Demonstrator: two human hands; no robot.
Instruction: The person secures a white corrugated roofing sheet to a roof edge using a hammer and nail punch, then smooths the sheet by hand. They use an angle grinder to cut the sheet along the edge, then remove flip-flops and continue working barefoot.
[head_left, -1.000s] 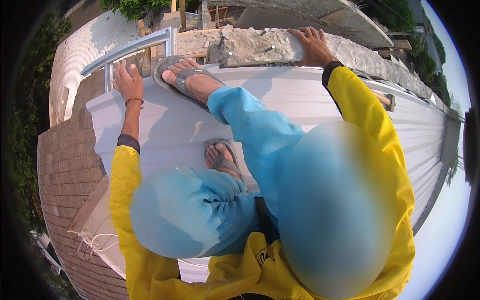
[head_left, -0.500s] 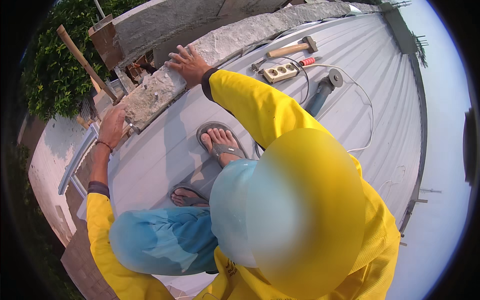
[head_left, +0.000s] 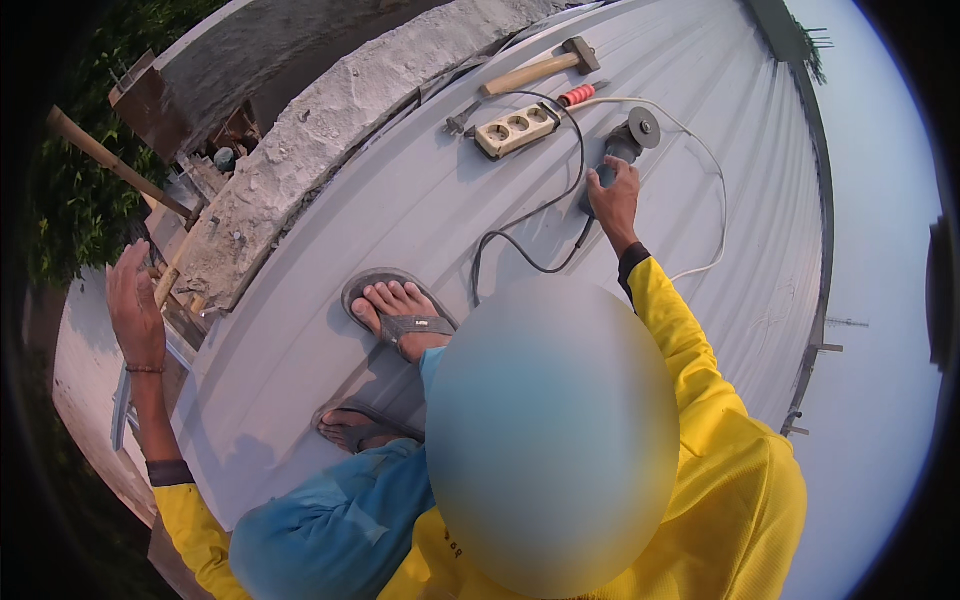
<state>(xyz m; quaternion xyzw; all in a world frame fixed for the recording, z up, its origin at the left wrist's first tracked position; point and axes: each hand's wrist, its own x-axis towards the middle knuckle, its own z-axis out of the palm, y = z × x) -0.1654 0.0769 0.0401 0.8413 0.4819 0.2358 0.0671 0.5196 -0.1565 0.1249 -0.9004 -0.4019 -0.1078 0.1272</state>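
Note:
My right hand has its fingers on the body of a dark angle grinder with a cutting disc, lying on the pale metal roof. My left hand is raised at the far left, fingers extended, beside the rough concrete ledge; whether it touches anything behind it is unclear. Near the grinder lie a white power strip, a wood-handled hammer, a red-handled tool and loose black and white cables.
My sandaled feet rest on the roof below the ledge. Wooden poles, a metal frame and another concrete slab stand to the left, with foliage beyond. The roof's far edge and sky curve along the right.
My right hand has left the concrete ledge and moved right onto the grinder. My left hand has come away from the ledge's end. The view has turned toward the tools.

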